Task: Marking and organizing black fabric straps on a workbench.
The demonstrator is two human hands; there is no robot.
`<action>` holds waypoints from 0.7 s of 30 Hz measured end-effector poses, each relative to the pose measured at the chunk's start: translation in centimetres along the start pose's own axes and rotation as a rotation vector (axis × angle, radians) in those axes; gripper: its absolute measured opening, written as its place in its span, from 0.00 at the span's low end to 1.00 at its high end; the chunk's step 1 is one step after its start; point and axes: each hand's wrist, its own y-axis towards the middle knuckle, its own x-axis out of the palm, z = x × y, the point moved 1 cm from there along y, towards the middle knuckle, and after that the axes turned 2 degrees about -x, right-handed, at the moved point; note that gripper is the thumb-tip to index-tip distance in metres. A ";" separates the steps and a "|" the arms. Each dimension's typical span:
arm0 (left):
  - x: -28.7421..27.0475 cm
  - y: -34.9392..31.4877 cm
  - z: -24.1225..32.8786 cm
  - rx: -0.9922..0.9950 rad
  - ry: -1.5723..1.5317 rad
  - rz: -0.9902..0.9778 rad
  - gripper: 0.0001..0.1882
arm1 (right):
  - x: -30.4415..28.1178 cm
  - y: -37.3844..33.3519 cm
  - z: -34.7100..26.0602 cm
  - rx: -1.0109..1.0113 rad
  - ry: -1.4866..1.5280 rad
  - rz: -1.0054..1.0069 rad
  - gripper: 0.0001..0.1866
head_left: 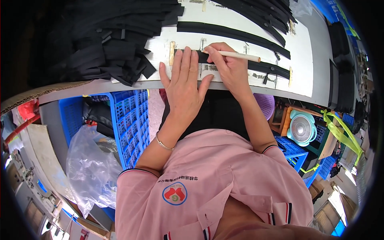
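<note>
My left hand (183,90) lies flat, fingers stretched out, over the left end of a black zipper (276,70) on a marked white board (302,60). A dangling pull shows near the zipper's right end. In my right hand (234,76) is a white pencil (245,55), pinched with its tip at the zipper beside my left fingers and its blunt end pointing right. Just beyond, a second black zipper (236,36) lies stretched across the board, roughly parallel. My fingers hide part of the nearer zipper.
Loose black strips (108,44) are heaped on the table's left, and more black zippers (260,18) lie at the far right. Below the table edge stand a blue plastic crate (131,126) with a clear plastic bag (90,166), a purple basket (264,105) and a turquoise fan (301,127).
</note>
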 end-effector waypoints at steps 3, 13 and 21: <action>0.0 -0.1 0.0 -0.010 -0.003 -0.010 0.35 | 0.1 -0.1 0.2 0.000 0.013 0.015 0.10; 0.0 0.0 0.0 -0.002 0.010 -0.004 0.34 | -0.6 -0.4 0.7 0.008 -0.005 -0.077 0.10; 0.1 0.1 0.0 0.021 0.009 -0.024 0.35 | -1.6 -0.8 0.3 0.031 0.140 -0.035 0.10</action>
